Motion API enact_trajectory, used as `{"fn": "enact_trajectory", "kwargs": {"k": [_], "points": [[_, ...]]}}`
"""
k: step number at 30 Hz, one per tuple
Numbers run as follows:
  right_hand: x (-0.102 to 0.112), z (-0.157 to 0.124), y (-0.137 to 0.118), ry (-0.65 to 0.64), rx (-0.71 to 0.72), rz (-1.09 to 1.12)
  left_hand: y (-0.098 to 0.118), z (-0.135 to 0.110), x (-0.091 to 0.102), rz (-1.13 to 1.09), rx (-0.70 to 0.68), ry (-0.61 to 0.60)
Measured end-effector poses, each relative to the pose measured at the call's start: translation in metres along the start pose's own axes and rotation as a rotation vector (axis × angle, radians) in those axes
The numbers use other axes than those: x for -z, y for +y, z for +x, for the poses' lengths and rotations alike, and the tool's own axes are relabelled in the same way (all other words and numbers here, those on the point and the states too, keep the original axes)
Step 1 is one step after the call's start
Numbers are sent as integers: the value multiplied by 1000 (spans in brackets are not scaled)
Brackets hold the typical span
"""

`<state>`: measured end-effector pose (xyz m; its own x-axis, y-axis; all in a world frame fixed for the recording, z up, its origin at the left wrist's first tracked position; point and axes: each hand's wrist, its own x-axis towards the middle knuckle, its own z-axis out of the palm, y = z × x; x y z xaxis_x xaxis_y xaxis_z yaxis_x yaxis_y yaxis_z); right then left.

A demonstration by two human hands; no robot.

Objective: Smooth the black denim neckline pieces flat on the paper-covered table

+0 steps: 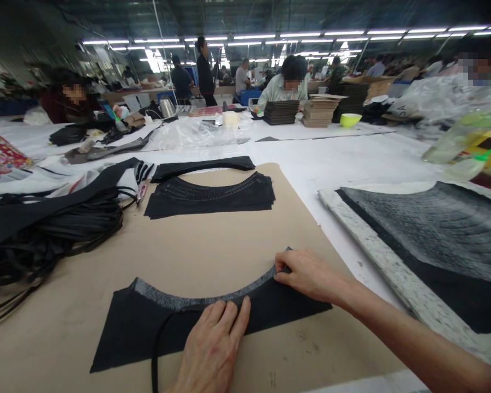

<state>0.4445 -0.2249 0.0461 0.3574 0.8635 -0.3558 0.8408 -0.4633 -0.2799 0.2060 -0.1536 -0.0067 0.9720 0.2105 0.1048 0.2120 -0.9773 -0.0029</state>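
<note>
A black fabric piece with a curved, speckled grey band along its far edge lies on brown paper. My left hand rests on its middle, fingers stretched out and pressing close to the band. A narrow black strip runs from the near edge of the paper up to the band and passes under those fingers. At the right end of the curve, my right hand is closed in a pinch on the fabric's edge. Whether the strip is also between its fingertips is hidden.
Stacked black curved pieces lie farther back on the paper. A heap of black strips is at left. To the right, a speckled white pad carries grey-black fabric. Co-workers sit and stand beyond the white table.
</note>
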Motion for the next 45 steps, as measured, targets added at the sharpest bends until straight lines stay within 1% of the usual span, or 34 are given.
{"fn": "enact_trajectory", "kwargs": {"k": [6, 14, 17, 19, 23, 27, 30, 33, 37, 42, 45], "points": [[1, 0, 0, -6, -15, -11, 0, 6, 1, -8, -4, -25], [1, 0, 1, 18, -8, -29, -1, 7, -2, -15, -4, -44], [-1, 2, 1, 32, -35, -27, -2, 7, -2, -2, -12, -30], [-2, 3, 3, 49, -78, -12, -3, 7, -2, 12, -13, -20], [-2, 4, 15, 88, -177, 76, -4, 6, -4, 6, -14, -10], [-4, 3, 34, 94, -172, 234, -5, 5, -6, 4, -26, 14], [-9, 3, 41, 93, -166, 331, -5, 4, -8, 14, -30, 53], [-12, 2, 40, 110, -167, 386, -4, 4, -9, 32, -25, 84], [-11, -1, 34, 151, -165, 411, -2, 4, -9, 47, 1, 94], [-13, -1, 35, 185, -176, 422, -4, 4, -12, 35, -28, 124], [-18, 1, 38, 200, -186, 417, -7, 4, -14, 59, -51, 166]]}}
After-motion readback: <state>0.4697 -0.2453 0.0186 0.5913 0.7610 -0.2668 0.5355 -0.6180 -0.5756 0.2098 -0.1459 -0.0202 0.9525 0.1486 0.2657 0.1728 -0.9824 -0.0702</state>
